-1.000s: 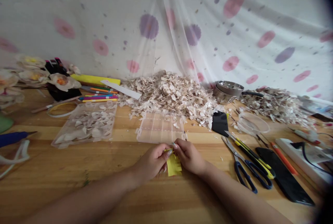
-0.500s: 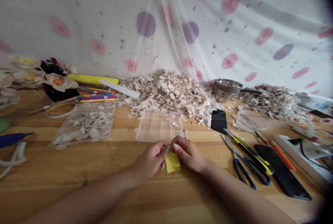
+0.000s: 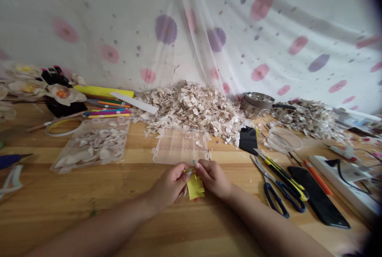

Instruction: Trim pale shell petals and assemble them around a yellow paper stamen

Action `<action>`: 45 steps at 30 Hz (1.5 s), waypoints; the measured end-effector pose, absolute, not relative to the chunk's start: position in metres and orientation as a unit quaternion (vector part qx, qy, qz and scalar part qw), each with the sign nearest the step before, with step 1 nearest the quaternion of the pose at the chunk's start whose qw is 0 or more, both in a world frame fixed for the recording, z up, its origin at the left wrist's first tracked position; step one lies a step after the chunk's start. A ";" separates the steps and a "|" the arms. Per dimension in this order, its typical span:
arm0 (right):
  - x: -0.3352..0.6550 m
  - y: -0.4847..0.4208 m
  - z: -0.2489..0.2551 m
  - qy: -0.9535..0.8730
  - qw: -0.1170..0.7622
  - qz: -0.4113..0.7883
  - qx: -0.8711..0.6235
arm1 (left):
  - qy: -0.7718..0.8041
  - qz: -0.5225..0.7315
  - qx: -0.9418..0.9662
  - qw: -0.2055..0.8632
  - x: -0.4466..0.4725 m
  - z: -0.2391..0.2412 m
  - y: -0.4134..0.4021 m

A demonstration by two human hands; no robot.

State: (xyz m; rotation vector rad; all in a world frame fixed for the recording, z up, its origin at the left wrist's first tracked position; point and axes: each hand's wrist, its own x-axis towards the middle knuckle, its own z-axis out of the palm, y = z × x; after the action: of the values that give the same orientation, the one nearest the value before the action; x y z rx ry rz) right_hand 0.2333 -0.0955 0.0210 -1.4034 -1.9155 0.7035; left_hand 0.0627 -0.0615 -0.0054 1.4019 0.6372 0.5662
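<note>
Between my two hands hangs a small piece of yellow crepe paper (image 3: 195,188) with slits cut along its right edge. My left hand (image 3: 173,183) pinches its upper left corner, fingers closed. At the upper right of the paper, my right hand (image 3: 213,177) is also closed, thumb and forefinger pressed together at the top edge. A little red shows just under the paper, too small to name. Just beyond the hands lies a clear compartment box (image 3: 179,145) on the wooden table (image 3: 125,225).
A heap of pale flakes (image 3: 191,106) lies behind the box. To the left sits a clear tray of flakes (image 3: 98,145). On the right are scissors (image 3: 276,193), a yellow cutter (image 3: 286,177), a black phone (image 3: 322,201) and a white power strip (image 3: 343,185).
The view has shifted slightly, so everything sits a little further left. Both hands keep hold of the yellow paper, the right fingers shifting slightly at its top edge.
</note>
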 end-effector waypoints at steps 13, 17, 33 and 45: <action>0.241 -0.100 0.038 -0.831 0.285 0.124 -0.461 | 0.295 0.274 0.604 0.688 0.064 -0.003 -0.062; 0.242 -0.098 0.038 -0.803 0.268 0.162 -0.507 | 0.290 0.270 0.614 0.683 0.064 -0.003 -0.062; 0.233 -0.097 0.022 -0.755 0.288 0.311 -0.500 | 0.280 0.246 0.607 0.702 0.064 -0.007 -0.062; 0.248 -0.091 0.032 -0.804 0.347 0.254 -0.410 | 0.268 0.216 0.615 0.710 0.063 -0.002 -0.062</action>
State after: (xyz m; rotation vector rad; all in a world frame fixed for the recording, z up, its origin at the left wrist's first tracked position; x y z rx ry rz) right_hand 0.2477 -0.0906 0.0323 -1.0646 -2.0864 0.6592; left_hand 0.0633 -0.0623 -0.0025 1.3642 0.5955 0.4783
